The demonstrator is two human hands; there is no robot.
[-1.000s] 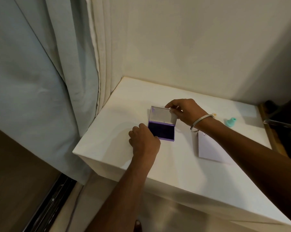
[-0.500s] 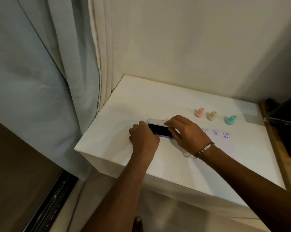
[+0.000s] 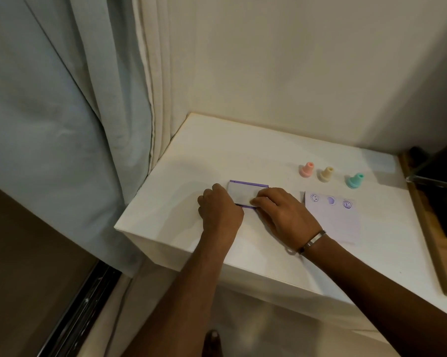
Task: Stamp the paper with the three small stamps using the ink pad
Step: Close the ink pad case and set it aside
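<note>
Lying flat, lid down, ink pad point(image 3: 245, 193) runs long axis left-right on table point(image 3: 165, 202) | left hand point(image 3: 218, 211) grips its left end | right hand point(image 3: 281, 212) presses lid, hiding its right end | paper point(image 3: 333, 222) shows three small prints, designs unclear

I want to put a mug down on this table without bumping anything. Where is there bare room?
Bare: the far left corner by the curtain, behind the ink pad, and the near strip in front of the paper. Crowded: the three stamps and both hands at the pad.
</note>
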